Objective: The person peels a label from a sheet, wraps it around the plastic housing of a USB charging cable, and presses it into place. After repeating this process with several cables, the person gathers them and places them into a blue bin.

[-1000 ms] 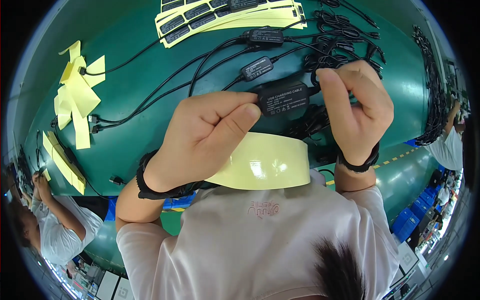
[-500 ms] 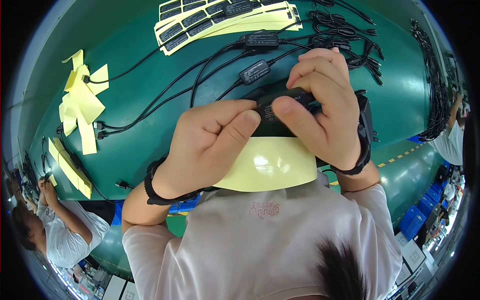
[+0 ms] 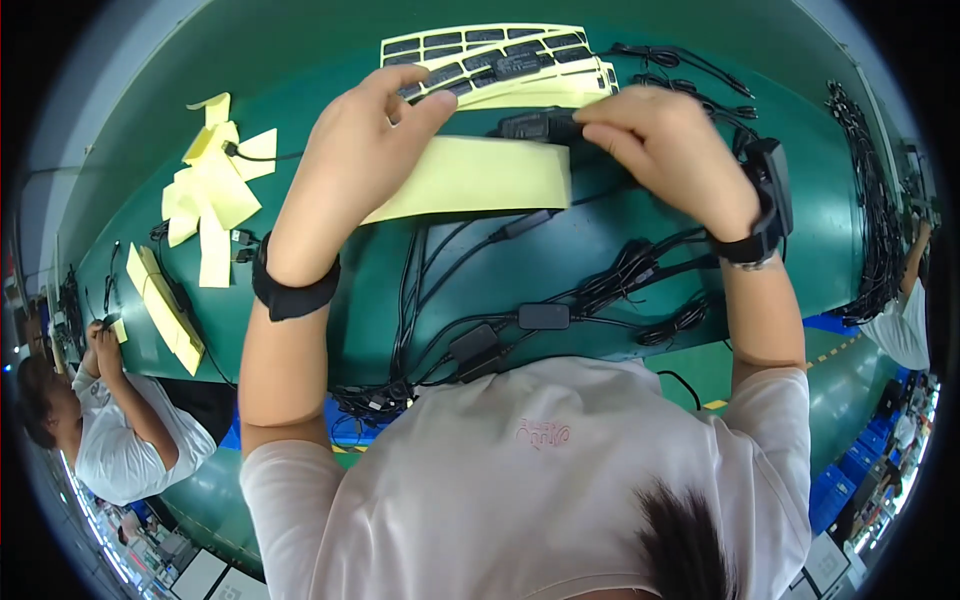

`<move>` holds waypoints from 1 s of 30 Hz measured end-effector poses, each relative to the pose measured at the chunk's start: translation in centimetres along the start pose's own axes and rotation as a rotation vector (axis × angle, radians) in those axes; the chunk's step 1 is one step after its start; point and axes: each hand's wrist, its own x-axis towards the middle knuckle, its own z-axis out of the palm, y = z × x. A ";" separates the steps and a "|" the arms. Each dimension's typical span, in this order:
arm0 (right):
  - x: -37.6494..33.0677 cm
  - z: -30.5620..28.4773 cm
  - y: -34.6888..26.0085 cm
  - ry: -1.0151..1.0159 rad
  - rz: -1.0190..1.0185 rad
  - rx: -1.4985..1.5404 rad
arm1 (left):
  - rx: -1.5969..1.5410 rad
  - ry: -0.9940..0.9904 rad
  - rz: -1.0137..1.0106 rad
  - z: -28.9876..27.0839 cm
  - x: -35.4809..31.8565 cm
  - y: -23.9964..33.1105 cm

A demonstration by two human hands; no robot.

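Observation:
My left hand [image 3: 365, 140] pinches the left end of a long yellow backing strip [image 3: 480, 178] above the green table [image 3: 330, 300]. My right hand [image 3: 665, 150] grips a small black adapter box [image 3: 535, 125] at the strip's right end. The box's black cable [image 3: 470, 245] hangs down toward my chest. Both wrists wear black bands. Just beyond my fingers lies a yellow sheet of black labels [image 3: 500, 55].
Discarded yellow strips [image 3: 210, 195] pile at the left. More black adapters and bundled cables [image 3: 540, 320] lie near the table's front edge, with cable rows [image 3: 870, 200] at the far right. A seated person [image 3: 110, 420] works at the lower left; another person's sleeve [image 3: 900, 320] shows at the right.
Both hands have moved away from my chest toward the label sheet, carrying the adapter and yellow strip. The strip now stretches flat between them instead of hanging below.

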 end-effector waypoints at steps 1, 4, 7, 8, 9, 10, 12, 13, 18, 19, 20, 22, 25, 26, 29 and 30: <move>-0.1 0.6 -0.1 -0.022 -0.021 -0.012 | -0.120 0.055 0.038 -0.5 -0.2 -0.3; -0.6 1.4 -0.3 -0.068 -0.041 -0.093 | -0.401 0.007 -0.022 -3.7 -1.9 0.7; -1.3 1.6 -0.5 -0.126 -0.029 -0.231 | -0.613 -0.022 -0.088 -5.8 -3.4 1.5; -1.3 1.3 -0.7 -0.123 -0.024 -0.217 | -0.663 0.054 -0.048 -6.2 -3.7 1.6; -0.9 0.9 -0.8 -0.117 -0.027 -0.205 | -0.711 0.139 -0.005 -6.4 -3.9 1.6; -0.6 0.5 -0.9 -0.112 -0.030 -0.193 | -0.709 0.143 -0.005 -6.3 -4.1 1.6; -0.3 -0.1 -1.8 -0.015 0.044 0.016 | -0.649 0.133 0.009 -5.5 -4.4 1.4; -0.1 -0.4 -2.4 0.081 0.120 0.225 | -0.619 0.129 0.017 -5.1 -4.5 1.6; 4.0 -0.1 -5.0 0.265 -0.031 1.024 | -0.532 0.220 0.318 -2.5 -1.8 4.9; 5.0 -0.2 -4.7 0.282 -0.085 1.137 | -0.579 0.168 0.280 -2.5 -1.2 5.5; 7.0 -0.5 -2.7 0.172 -0.393 1.201 | -0.623 0.113 0.245 -2.5 -0.6 6.2; 9.5 -1.6 -0.9 -0.017 -0.863 1.265 | -0.663 0.072 0.208 -3.1 -0.5 6.6; 6.2 -6.6 -4.5 -0.155 -0.201 0.966 | -0.397 -0.136 0.242 -3.7 -0.3 6.5; 5.5 -6.9 -4.3 -0.145 -0.001 0.866 | -0.394 -0.145 0.251 -3.5 -0.1 6.6; 8.0 -2.7 0.2 -0.146 -0.519 1.152 | -0.161 -0.377 0.143 -3.8 0.2 5.0; 8.4 -2.3 0.8 -0.122 -0.699 1.225 | -0.160 -0.377 0.146 -4.1 0.2 4.7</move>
